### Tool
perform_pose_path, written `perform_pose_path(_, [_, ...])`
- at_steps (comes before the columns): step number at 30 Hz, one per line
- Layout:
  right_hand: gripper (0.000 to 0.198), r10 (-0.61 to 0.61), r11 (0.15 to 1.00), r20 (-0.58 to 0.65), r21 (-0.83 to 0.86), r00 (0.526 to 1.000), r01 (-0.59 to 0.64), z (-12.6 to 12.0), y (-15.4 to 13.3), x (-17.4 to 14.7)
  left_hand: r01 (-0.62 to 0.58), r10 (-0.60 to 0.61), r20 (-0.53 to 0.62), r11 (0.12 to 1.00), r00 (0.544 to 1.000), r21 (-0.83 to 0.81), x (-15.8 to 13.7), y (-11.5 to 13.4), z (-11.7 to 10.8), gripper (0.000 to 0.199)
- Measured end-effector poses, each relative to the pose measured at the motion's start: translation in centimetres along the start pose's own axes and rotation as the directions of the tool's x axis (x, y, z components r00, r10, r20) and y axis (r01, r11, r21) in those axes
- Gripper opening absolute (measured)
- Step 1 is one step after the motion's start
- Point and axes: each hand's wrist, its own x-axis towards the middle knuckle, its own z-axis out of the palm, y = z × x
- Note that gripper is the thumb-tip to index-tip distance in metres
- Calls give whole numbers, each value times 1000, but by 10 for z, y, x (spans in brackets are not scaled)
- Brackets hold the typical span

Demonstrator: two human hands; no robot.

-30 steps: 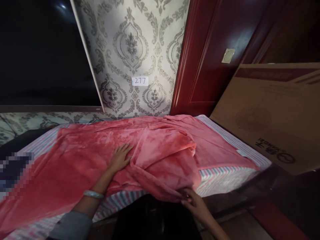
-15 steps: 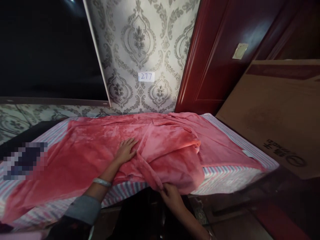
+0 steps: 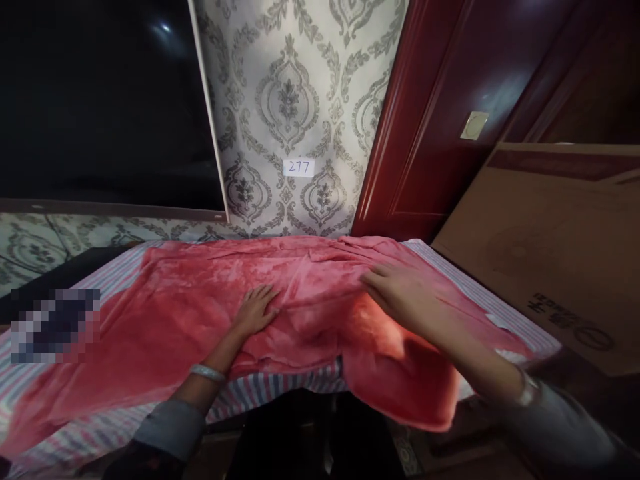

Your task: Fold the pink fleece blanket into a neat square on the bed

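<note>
A coral-pink plush cloth (image 3: 185,320) is spread in loose folds over a bed-like surface with a striped cover (image 3: 280,388). Flat on its middle rests my left hand (image 3: 256,310), fingers spread. My right hand (image 3: 393,290), somewhat blurred, is over the right part of the cloth with its fingers stretched toward the left; whether they press on the cloth is unclear. Below that hand, a rounded flap of the pink cloth (image 3: 405,393) hangs past the front edge. A small white tag (image 3: 497,321) shows near the right end.
A large cardboard box (image 3: 545,260) stands at the right, by a dark red door panel (image 3: 430,127). A wide black screen (image 3: 100,107) hangs at the left, and a paper marked 277 (image 3: 299,167) is on the patterned wall. A pixelated patch covers the left end.
My right hand has let go of the cloth's front edge and moved up and right. The bunched fold has opened out, with a flap hanging lower in front. My left hand stays on the cloth.
</note>
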Motion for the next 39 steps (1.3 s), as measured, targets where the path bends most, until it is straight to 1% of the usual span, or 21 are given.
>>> perform_pose_path(2, [28, -176, 984, 34, -5, 984, 177, 3, -9, 51, 6, -6, 5, 1000, 1000, 4, -1, 2, -3, 57])
perform_pose_path(3, [29, -234, 972, 44, 5, 971, 234, 9, -12, 70, 11, -11, 4, 1000, 1000, 7, -1, 3, -4, 57])
perform_pose_path(5, [34, -257, 966, 18, 40, 966, 256, 25, -10, 95, 24, -24, 6, 1000, 1000, 14, -2, 3, -6, 56])
perform_pose_path(7, [37, -164, 981, -50, 98, 985, 168, 41, 3, 100, 28, -28, 16, 999, 999, 21, -2, 3, -6, 56])
perform_pose_path(9, [37, 9, 989, -83, 151, 997, 3, 54, 25, 90, 19, -20, 22, 1000, 1000, 16, -2, 1, -5, 57])
perform_pose_path(10, [35, 113, 982, -66, 160, 991, -101, 59, 38, 83, 15, -15, 19, 1000, 1000, 10, -1, 1, -4, 58])
perform_pose_path(11, [33, 224, 964, -27, 154, 974, -217, 64, 50, 75, 12, -12, 13, 1000, 1000, 3, -1, 0, -3, 58])
perform_pose_path(12, [30, 331, 934, 23, 132, 943, -331, 68, 62, 68, 13, -13, 9, 1000, 1000, -2, -1, -1, -2, 57])
perform_pose_path(14, [23, 496, 859, 109, 81, 861, -505, 74, 81, 57, 19, -19, 6, 1000, 1000, -6, 0, -2, 0, 56])
perform_pose_path(16, [28, 575, 807, 145, 60, 805, -588, 80, 94, 52, 19, -19, 6, 1000, 1000, -4, 1, -2, 1, 56])
perform_pose_path(19, [41, 613, 774, 164, 72, 773, -629, 92, 105, 52, 23, -23, -4, 1000, 1000, -2, 1, -2, 1, 56])
perform_pose_path(21, [41, 621, 759, 180, 105, 763, -642, 102, 108, 53, 27, -27, -9, 1000, 1000, -6, 1, -2, 1, 56])
perform_pose_path(23, [32, 600, 758, 196, 170, 776, -629, 113, 107, 53, 24, -24, -7, 1000, 1000, -12, 0, -1, 0, 56])
perform_pose_path(25, [23, 554, 764, 199, 263, 808, -589, 121, 103, 54, 16, -16, -9, 1000, 1000, -19, -1, -1, 0, 56])
perform_pose_path(28, [28, 485, 767, 164, 392, 859, -508, 121, 98, 67, 22, -23, -20, 999, 1000, -29, -3, -1, 1, 56])
perform_pose_path(29, [32, 453, 766, 131, 450, 882, -460, 117, 98, 76, 28, -28, -20, 999, 999, -33, -3, -1, 1, 56])
perform_pose_path(31, [42, 364, 744, 18, 596, 931, -302, 105, 98, 100, 33, -34, -14, 998, 999, -44, -4, -1, 2, 57])
perform_pose_path(33, [48, 275, 719, -92, 681, 957, -141, 97, 99, 129, 30, -31, -9, 998, 999, -57, -5, -1, 2, 58])
perform_pose_path(34, [48, 235, 735, -104, 670, 966, -107, 97, 98, 143, 29, -30, -10, 998, 1000, -62, -5, -1, 2, 58])
perform_pose_path(36, [39, 182, 812, -35, 568, 983, -131, 107, 96, 163, 37, -37, -8, 997, 999, -64, -6, 0, 1, 58])
perform_pose_path(39, [26, 144, 893, 88, 417, 986, -167, 142, 90, 174, 54, -54, 4, 997, 999, -60, -7, 2, 0, 57])
